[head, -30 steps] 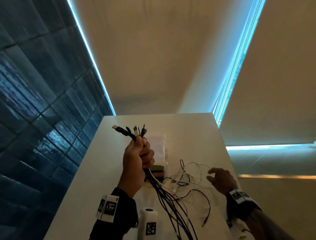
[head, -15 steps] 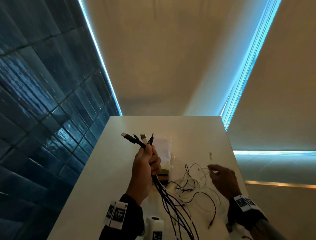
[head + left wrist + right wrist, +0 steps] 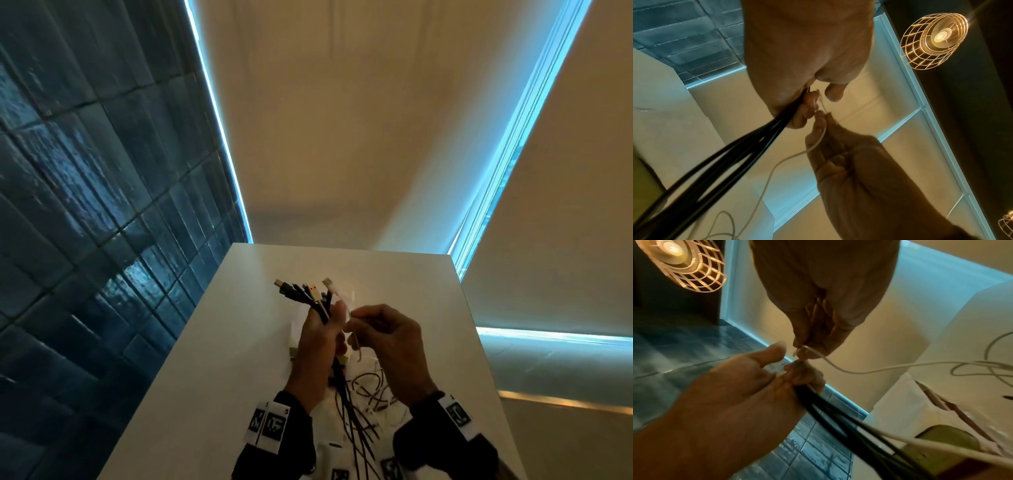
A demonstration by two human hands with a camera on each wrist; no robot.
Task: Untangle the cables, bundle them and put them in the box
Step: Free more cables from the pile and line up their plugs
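My left hand (image 3: 334,322) grips a bundle of cables (image 3: 322,308) upright over the white table (image 3: 239,342). Their plugs (image 3: 301,289) fan out above my fist. The black strands (image 3: 756,146) hang down from it toward the table. My right hand (image 3: 363,318) is close beside the left and pinches the end of a thin white cable (image 3: 859,371) between thumb and fingertips (image 3: 807,352). That cable trails down (image 3: 777,164) to a loose tangle of black and white cables (image 3: 370,387) on the table. I cannot pick out a box for certain.
A whitish bag (image 3: 296,325) lies under my hands, with an olive-green object (image 3: 941,443) beside it. A white marked device (image 3: 329,455) sits at the near edge. Blue tiles (image 3: 85,205) wall the left side. A wire-cage lamp (image 3: 933,39) hangs overhead.
My right hand has lifted off the loose tangle on the table and come up beside my left hand, bringing the thin white cable's end with it. The left hand keeps hold of the bundle.
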